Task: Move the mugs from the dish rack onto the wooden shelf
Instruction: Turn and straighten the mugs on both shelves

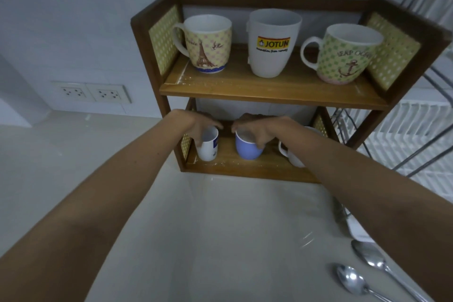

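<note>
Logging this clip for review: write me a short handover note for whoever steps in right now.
Left hand: grip on the small white mug, lower shelf, left.
Right hand: grip on the blue mug, lower shelf, middle.
Another white mug sits right of it, partly hidden by the arm.
Done: Eiffel mug, Jotun mug and anchor mug stand on the top shelf.
Left: release both mugs; no mugs visible in the dish rack, check it.
</note>
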Demonstrator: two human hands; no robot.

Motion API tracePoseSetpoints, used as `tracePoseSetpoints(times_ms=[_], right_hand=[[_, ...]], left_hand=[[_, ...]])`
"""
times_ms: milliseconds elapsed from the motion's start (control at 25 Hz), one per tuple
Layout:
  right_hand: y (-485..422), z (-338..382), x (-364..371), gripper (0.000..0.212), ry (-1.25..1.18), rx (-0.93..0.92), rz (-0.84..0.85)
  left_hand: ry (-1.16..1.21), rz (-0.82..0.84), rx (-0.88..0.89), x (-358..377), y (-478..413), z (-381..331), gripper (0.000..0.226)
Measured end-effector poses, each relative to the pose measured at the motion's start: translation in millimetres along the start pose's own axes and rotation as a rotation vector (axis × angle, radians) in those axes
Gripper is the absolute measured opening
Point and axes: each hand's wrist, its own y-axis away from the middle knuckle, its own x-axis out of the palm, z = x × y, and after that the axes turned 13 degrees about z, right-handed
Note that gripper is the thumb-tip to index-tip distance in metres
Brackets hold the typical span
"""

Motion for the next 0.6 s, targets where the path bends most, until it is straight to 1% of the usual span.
tracePoseSetpoints(times_ms=[40,80,120,160,240,280,320,400,440,520,600], right_hand=[[1.3,-2.3,-0.2,0.087,-0.001,-0.057,0.018],[2.1,-4.2,-0.1,0.085,-0.043,-0.080,0.017],[1.9,-5.9,-0.3,0.083,-0.113,-0.047,-0.015],[2.4,-5.3,-0.2,0.083,-0.154,0.045,-0.057],[1.9,-1.9,2.4,0.090,-0.067,0.286,-0.089],[-0.3,-1.7,5.0,0.092,-0.007,0.354,-0.093],[-1.4,-1.1,7.0,0.090,0.025,0.369,-0.102],[-1.4,-2.8,6.4,0.084,0.024,0.329,-0.116],[0.2,-5.4,3.9,0.083,0.008,0.299,-0.104],[5.1,-10.2,-1.5,0.082,-0.026,0.232,-0.047],[8.0,-15.0,-3.8,0.085,-0.021,0.184,-0.018]], left_hand=[[-0.011,0.009,0.021,-0.3,0.7,1.6,0.082],[-0.016,-0.019,0.020,1.1,0.3,1.0,0.077],[-0.015,-0.066,0.004,2.7,-1.3,-0.6,0.072],[-0.015,-0.123,-0.025,4.8,-4.0,-3.7,0.066],[0.004,-0.222,-0.115,10.2,-12.0,-10.4,0.058],[0.024,-0.256,-0.151,12.0,-15.9,-13.4,0.057],[0.039,-0.274,-0.175,12.5,-17.1,-16.0,0.058],[0.046,-0.273,-0.181,8.1,-15.0,-15.2,0.062],[0.043,-0.246,-0.148,6.0,-11.5,-13.4,0.066],[0.086,-0.195,-0.071,4.2,-4.3,-10.5,0.066],[0.139,-0.223,-0.052,4.7,-3.9,-8.3,0.065]])
